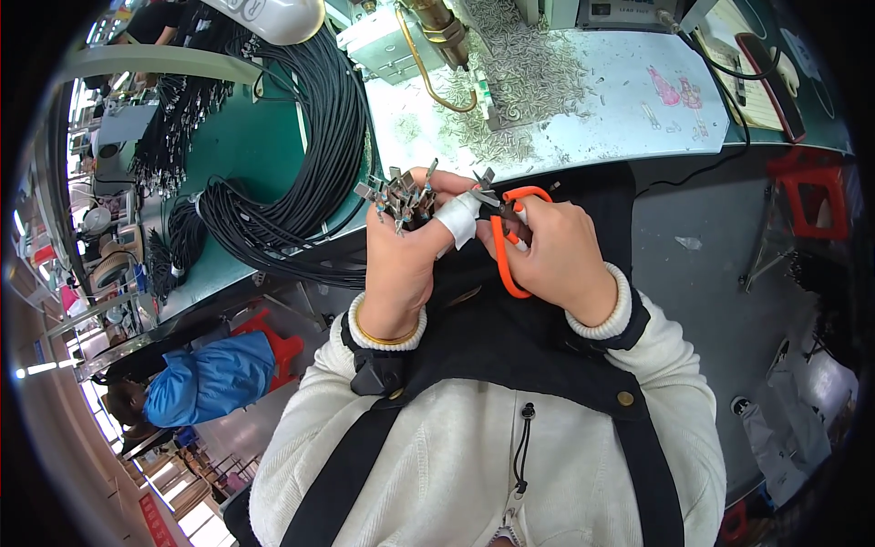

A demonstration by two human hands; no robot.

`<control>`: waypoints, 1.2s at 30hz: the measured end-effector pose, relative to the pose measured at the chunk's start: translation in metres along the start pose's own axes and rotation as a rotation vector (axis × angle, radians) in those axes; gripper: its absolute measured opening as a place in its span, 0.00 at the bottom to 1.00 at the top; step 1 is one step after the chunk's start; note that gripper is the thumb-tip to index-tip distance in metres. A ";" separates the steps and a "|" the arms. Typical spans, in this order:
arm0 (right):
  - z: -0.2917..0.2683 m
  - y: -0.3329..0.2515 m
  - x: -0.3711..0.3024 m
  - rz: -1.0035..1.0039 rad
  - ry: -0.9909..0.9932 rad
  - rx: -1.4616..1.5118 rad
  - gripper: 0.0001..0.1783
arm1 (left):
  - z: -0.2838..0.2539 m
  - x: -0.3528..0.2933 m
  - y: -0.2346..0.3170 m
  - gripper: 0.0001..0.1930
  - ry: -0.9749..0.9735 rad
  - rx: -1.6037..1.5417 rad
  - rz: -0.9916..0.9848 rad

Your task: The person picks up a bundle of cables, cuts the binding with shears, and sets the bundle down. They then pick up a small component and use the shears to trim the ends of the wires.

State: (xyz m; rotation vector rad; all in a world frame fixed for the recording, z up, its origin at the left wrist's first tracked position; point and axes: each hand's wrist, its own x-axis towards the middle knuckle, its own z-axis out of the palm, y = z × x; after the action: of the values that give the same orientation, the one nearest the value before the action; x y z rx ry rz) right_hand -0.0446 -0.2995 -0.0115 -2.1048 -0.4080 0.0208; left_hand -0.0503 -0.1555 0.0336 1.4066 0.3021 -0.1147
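A factory assembly workshop: beyond the hands [483,246] a green tabletop [246,146] carries coiled bundles of black cables [310,155], a heap of small metal parts [519,82] and a bench machine [401,41]; left of them, another worker in blue [210,378] sits at further workstations.
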 end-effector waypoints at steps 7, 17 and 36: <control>0.016 0.023 -0.001 0.076 0.022 0.253 0.16 | -0.014 0.035 0.001 0.07 -0.145 -0.023 -0.258; -0.015 0.012 0.061 0.350 0.190 0.736 0.10 | -0.004 0.087 0.001 0.09 -0.143 -0.236 -0.300; -0.002 0.023 0.089 0.334 0.130 0.718 0.09 | -0.010 0.094 0.004 0.08 -0.151 -0.115 -0.251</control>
State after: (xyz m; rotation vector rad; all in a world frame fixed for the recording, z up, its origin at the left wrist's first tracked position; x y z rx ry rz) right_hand 0.0468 -0.2861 -0.0164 -1.4294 0.0426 0.1949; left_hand 0.0387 -0.1355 0.0101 1.2342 0.3529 -0.4018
